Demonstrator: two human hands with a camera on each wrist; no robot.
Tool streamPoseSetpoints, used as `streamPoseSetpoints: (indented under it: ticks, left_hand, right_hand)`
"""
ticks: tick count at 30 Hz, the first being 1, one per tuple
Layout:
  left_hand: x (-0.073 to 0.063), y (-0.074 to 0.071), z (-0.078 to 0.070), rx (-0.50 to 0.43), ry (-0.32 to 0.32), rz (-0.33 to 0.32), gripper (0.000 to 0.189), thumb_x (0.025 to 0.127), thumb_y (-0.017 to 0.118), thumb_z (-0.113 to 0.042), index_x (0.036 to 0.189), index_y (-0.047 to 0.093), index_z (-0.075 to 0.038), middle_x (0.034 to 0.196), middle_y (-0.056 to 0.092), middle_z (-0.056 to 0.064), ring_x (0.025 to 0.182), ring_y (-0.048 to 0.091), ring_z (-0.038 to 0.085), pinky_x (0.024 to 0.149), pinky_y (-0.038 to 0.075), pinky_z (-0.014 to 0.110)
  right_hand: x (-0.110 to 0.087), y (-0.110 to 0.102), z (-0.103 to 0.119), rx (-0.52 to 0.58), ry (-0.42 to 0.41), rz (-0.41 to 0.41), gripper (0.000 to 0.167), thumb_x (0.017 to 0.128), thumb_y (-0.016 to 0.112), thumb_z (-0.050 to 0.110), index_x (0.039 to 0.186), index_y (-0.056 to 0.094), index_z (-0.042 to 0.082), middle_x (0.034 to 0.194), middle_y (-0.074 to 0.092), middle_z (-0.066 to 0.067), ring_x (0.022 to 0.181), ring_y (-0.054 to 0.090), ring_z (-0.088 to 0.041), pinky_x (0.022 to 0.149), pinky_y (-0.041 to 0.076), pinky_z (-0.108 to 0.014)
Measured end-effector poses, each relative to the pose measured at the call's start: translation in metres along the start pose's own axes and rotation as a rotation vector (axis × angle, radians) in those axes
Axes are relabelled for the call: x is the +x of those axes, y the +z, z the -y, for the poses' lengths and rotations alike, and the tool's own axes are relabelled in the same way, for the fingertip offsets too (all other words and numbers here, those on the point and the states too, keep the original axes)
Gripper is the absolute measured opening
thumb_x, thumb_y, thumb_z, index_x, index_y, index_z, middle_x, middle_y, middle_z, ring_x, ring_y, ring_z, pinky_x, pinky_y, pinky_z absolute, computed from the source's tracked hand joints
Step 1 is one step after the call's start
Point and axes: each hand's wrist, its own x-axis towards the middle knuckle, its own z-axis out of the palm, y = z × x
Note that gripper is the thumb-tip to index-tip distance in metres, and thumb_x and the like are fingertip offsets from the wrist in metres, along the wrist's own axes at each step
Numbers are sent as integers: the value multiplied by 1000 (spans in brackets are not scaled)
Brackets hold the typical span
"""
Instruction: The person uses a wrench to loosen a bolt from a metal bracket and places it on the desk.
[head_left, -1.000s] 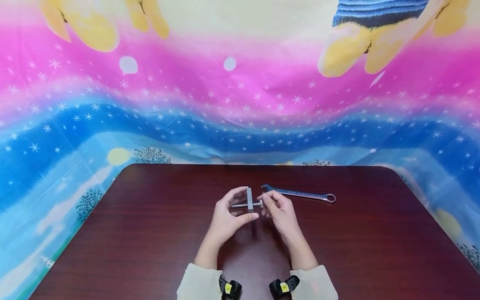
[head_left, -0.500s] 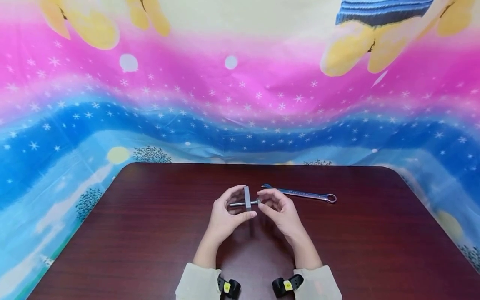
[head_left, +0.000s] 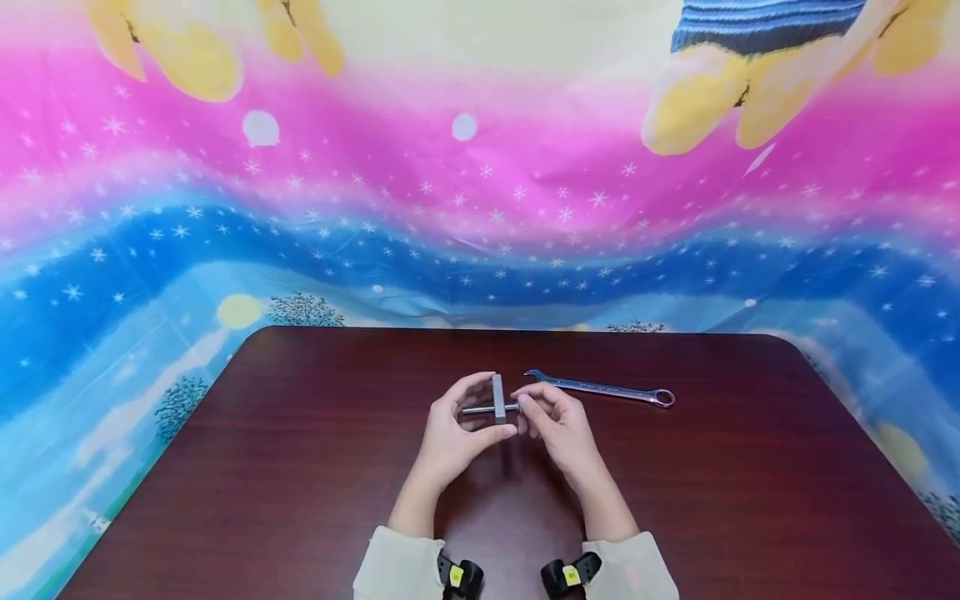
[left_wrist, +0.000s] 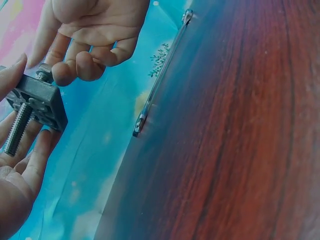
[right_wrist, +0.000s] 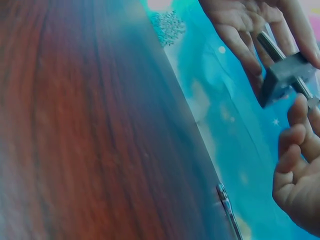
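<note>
Nearest me, pale sleeves (head_left: 401, 565) with black wrist cameras (head_left: 462, 577) strapped on. Just past those, both hands up above the dark reddish-brown surface (head_left: 300, 467). Left hand (head_left: 448, 433): fingers spread partway and curled round a grey metal block (head_left: 498, 400), thumb on its near edge, fingertips at the far edge. Bolt (head_left: 476, 410) runs through the block, threaded end out toward my left palm. Right hand (head_left: 561, 429): thumb and fingers curled in close, pinching the bolt's head end. Beyond the right hand, combination wrench (head_left: 607, 389) lying flat, ring end to the right. Behind, pink-and-blue snowflake cloth (head_left: 450, 208).
</note>
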Motion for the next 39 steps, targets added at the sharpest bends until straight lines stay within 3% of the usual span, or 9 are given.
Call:
streamPoseSetpoints:
  ticks: [4,9,15,19,22,25,32,35,39]
  left_hand:
    - [1,-1,2,0,5,-15,66,76,86,-9,135,58,-20,125,67,10,115,65,27,93,58,42]
    - [1,-3,2,-2,5,-25,65,77,85,-8,135,59,-19,126,67,9,116,64,27,92,58,39]
    - [1,0,0,5,-2,-14,67,77,85,-7,137,57,-16,127,66,6,116,64,24,93,57,40]
    - [0,3,-1,-2,-2,2,68,77,84,-5,138,56,-14,126,66,7,115,64,25,93,58,40]
    - [0,4,-1,-3,4,7,68,77,84,-4,139,56,-13,125,66,9,115,64,26,92,58,41]
    - [0,3,-1,2,13,9,68,77,84,-6,138,56,-14,125,66,11,114,64,27,92,58,41]
    - [1,-2,0,-4,17,-15,67,77,85,-8,138,57,-15,126,66,10,115,64,26,92,58,39]
    - [2,-3,1,0,25,-18,67,78,85,-10,138,56,-13,127,66,10,115,64,26,92,58,39]
    - [2,-2,0,2,15,-17,67,78,85,-10,138,56,-15,127,66,10,115,64,26,93,58,40]
  right_hand:
    - [0,2,0,-9,-30,-4,23,97,61,6,117,63,-5,90,68,-11,76,59,-12,68,51,-23]
    - [-1,0,1,-26,-62,33,33,93,61,-5,125,59,-1,121,62,-27,91,57,-11,78,50,-20]
    - [-1,-1,2,-17,6,-9,27,97,62,12,120,63,-2,95,68,-17,79,62,-15,70,53,-25]
    - [-1,1,1,-3,23,-75,25,100,59,16,110,66,-7,70,63,-4,62,57,-16,60,49,-25]
    - [-1,4,1,17,17,-97,27,101,57,17,105,65,-9,63,59,0,57,53,-14,57,47,-24]
    - [-1,4,2,24,8,-93,24,100,59,15,107,65,-7,68,62,0,61,57,-14,60,50,-24]
    - [-2,-1,2,-12,-31,12,29,94,64,2,122,60,-5,114,65,-20,92,63,-12,80,56,-26]
    - [-1,-2,2,-2,-27,28,30,95,64,5,123,60,-4,112,65,-21,90,64,-11,81,58,-28]
    - [0,-1,1,15,-11,22,27,96,64,8,121,61,-3,92,67,-10,73,63,-15,72,57,-30]
